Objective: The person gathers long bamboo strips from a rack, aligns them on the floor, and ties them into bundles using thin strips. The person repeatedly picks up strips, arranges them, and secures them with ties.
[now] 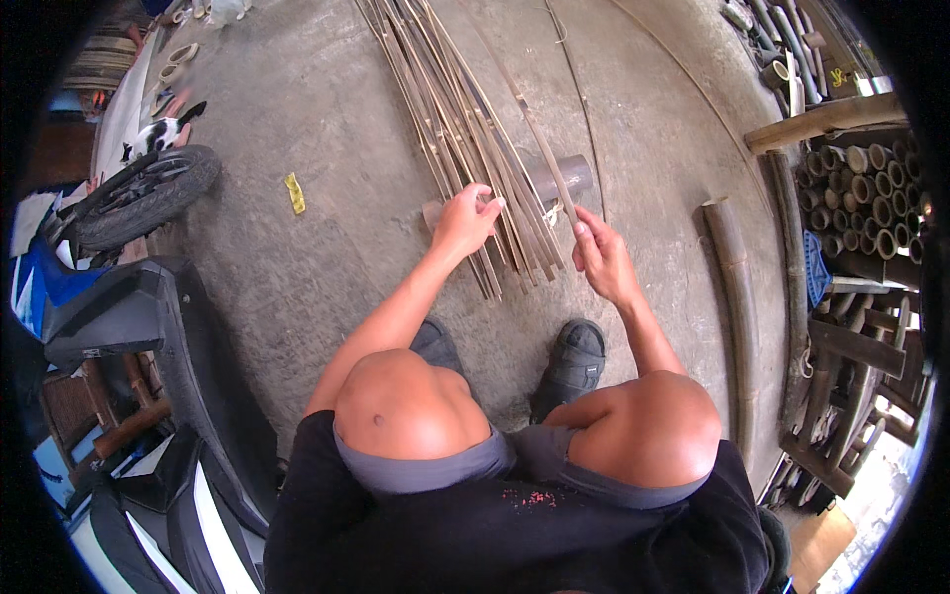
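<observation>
A bundle of long, thin bamboo strips (435, 109) stretches away from me along the floor, its near ends fanned out before my feet. My left hand (467, 222) is on the bundle's left side, thumb and forefinger curled around some of the strips; its other fingers are mostly hidden. Right of the bundle, my right hand (604, 259) pinches the near end of a single bamboo strip (539, 134), which slants up and away to the left. A thick, dark bamboo tube (566, 178) lies crosswise under the bundle, with a pale tie beside it.
A parked motorbike (163, 327) stands close on my left, and a black-and-white cat (158, 137) is beyond its wheel. To my right lies a long bamboo pole (732, 297). Stacked bamboo tubes (871, 188) fill a rack farther right. A yellow wrapper (296, 194) lies on the concrete.
</observation>
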`<state>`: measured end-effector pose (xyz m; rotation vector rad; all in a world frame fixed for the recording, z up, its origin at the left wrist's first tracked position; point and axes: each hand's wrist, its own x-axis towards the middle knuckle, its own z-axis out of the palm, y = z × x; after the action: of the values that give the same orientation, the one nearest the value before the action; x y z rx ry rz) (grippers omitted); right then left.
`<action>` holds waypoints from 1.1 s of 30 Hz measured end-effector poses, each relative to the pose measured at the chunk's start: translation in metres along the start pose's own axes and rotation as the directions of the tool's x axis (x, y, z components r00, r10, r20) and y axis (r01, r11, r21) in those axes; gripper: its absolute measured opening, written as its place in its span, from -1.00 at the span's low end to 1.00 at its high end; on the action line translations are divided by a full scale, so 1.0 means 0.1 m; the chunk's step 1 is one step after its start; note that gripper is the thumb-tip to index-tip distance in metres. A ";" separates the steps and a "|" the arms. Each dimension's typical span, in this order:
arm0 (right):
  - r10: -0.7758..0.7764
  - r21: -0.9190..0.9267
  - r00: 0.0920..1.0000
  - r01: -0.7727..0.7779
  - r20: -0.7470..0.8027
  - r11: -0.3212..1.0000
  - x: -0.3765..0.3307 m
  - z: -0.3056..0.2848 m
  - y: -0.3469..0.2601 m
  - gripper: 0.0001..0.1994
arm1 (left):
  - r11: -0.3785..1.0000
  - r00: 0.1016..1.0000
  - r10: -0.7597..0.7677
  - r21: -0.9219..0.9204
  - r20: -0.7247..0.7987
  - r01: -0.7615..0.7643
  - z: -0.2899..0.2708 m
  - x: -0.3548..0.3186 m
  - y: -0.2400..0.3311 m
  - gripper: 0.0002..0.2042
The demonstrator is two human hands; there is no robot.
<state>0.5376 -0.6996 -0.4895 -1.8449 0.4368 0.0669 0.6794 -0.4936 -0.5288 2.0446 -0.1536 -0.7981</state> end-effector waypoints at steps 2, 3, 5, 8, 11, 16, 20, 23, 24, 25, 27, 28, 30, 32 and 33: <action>0.029 0.014 0.998 -0.030 0.060 0.999 0.15 0.03 0.03 -0.57 | 0.960 0.992 0.110 0.264 -0.057 -0.091 0.05 0.17 -0.23 -0.47; 0.047 0.018 0.995 -0.049 0.084 0.999 0.21 0.02 0.06 -0.58 | 0.937 0.989 0.137 0.331 -0.058 -0.110 0.08 0.23 -0.27 -0.50; 0.088 0.022 0.985 -0.092 0.150 0.996 0.29 0.05 0.08 -0.58 | 0.876 0.980 0.191 0.460 -0.057 -0.144 0.14 0.31 -0.36 -0.57; 0.093 0.063 0.976 -0.108 0.195 0.992 0.24 0.17 0.20 -0.58 | 0.948 0.968 -0.162 -0.241 0.192 0.206 0.17 0.28 -0.22 -0.73; 0.122 0.156 0.925 -0.188 0.360 0.970 0.14 0.25 0.11 -0.57 | 0.796 0.929 -0.192 -0.503 0.318 0.336 0.05 0.02 -0.11 -0.84; 0.159 0.250 0.900 -0.277 0.406 0.928 0.01 0.32 0.16 -0.59 | 0.701 0.904 -0.173 -0.596 0.391 0.392 0.11 -0.23 -0.15 -0.80; 0.175 0.216 0.897 -0.280 0.406 0.935 0.00 0.32 0.11 -0.67 | 0.712 0.914 -0.169 -0.596 0.368 0.372 0.10 -0.23 -0.14 -0.81; 0.167 0.051 0.932 -0.193 0.322 0.980 0.02 0.30 0.03 -0.76 | 0.725 0.929 -0.122 -0.607 0.350 0.324 0.02 -0.16 -0.09 -0.83; 0.101 0.081 0.966 -0.123 0.239 0.989 0.01 0.30 0.07 -0.76 | 0.735 0.936 -0.113 -0.606 0.334 0.304 0.00 -0.12 -0.05 -0.82; 0.034 0.104 0.988 -0.050 0.153 0.993 -0.01 0.31 0.13 -0.75 | 0.744 0.943 -0.104 -0.604 0.317 0.285 -0.01 -0.09 -0.01 -0.82; -0.018 0.153 0.999 0.010 0.050 0.988 -0.03 0.33 0.13 -0.76 | 0.745 0.941 -0.092 -0.604 0.325 0.281 -0.04 -0.08 0.02 -0.83; -0.003 0.186 0.999 -0.004 0.036 0.983 -0.06 0.36 0.07 -0.78 | 0.740 0.942 -0.082 -0.613 0.324 0.275 -0.05 -0.09 0.02 -0.83; 0.037 0.223 0.999 -0.038 0.008 0.974 -0.06 0.43 0.04 -0.78 | 0.731 0.948 -0.071 -0.631 0.310 0.261 -0.04 -0.12 0.04 -0.84; 0.057 0.168 0.997 -0.065 0.051 0.984 -0.05 0.48 0.12 -0.78 | 0.718 0.950 -0.055 -0.649 0.308 0.252 -0.01 -0.17 0.02 -0.83; 0.067 0.140 0.995 -0.077 0.074 0.987 -0.04 0.51 0.15 -0.78 | 0.711 0.951 -0.047 -0.659 0.305 0.246 0.00 -0.20 0.01 -0.83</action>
<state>0.5378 -0.6547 -0.5184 -1.6813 0.4484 0.1448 0.6644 -0.4860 -0.5185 1.2328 0.1541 -1.0435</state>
